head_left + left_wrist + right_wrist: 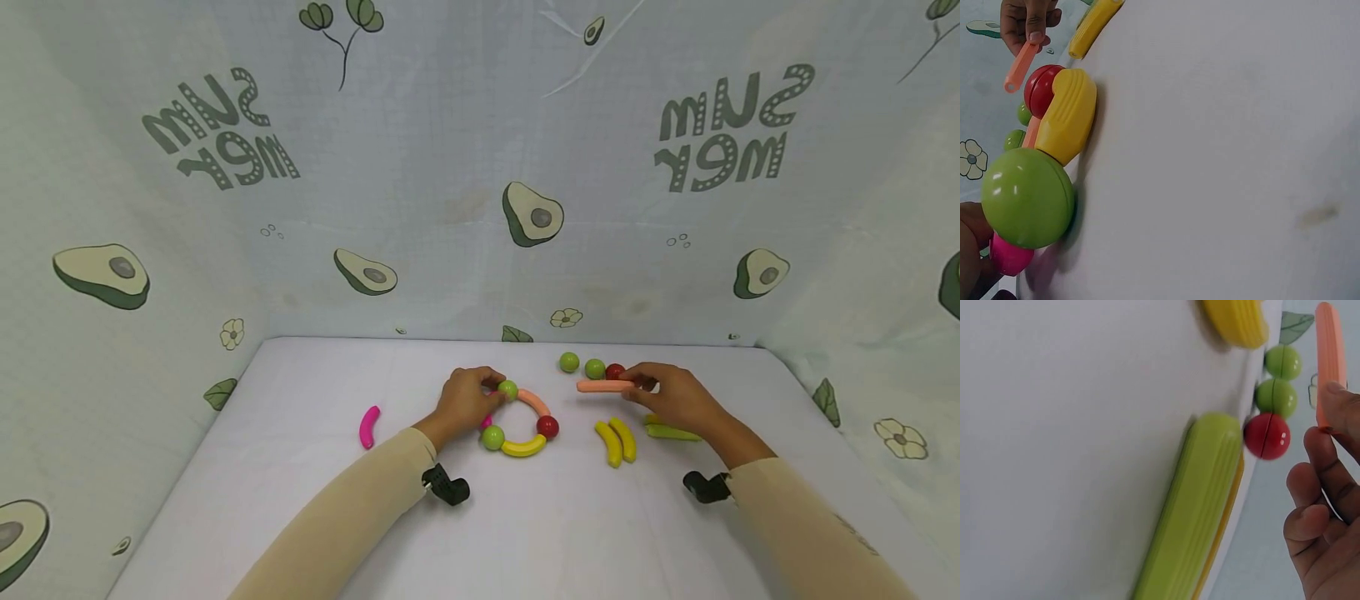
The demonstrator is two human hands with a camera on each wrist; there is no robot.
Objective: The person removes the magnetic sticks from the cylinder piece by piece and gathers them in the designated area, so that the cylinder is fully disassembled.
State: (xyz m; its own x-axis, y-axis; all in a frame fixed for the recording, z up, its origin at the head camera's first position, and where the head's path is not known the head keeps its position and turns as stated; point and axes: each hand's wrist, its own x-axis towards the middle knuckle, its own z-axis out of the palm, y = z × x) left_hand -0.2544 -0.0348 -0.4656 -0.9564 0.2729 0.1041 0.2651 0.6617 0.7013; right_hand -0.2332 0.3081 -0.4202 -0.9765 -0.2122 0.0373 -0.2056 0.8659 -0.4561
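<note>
On the white table, a ring is made of green balls (492, 437), a red ball (547, 427), a yellow curved rod (524, 447), an orange curved rod (534, 402) and a magenta curved rod (1011, 255). At the ring's left side, my left hand (467, 402) pinches the magenta rod close to the upper green ball (507, 390); its fingers partly hide that rod. To the right of the ring, my right hand (669, 395) holds a straight orange rod (600, 386) by one end between thumb and fingertip, raised off the table.
Two loose green balls (569, 362) and another red ball (615, 372) lie behind the orange rod. Two yellow curved rods (615, 442) lie right of the ring. A green rod (1191, 512) beside a yellow one is under my right wrist. A magenta curved rod (368, 427) lies far left.
</note>
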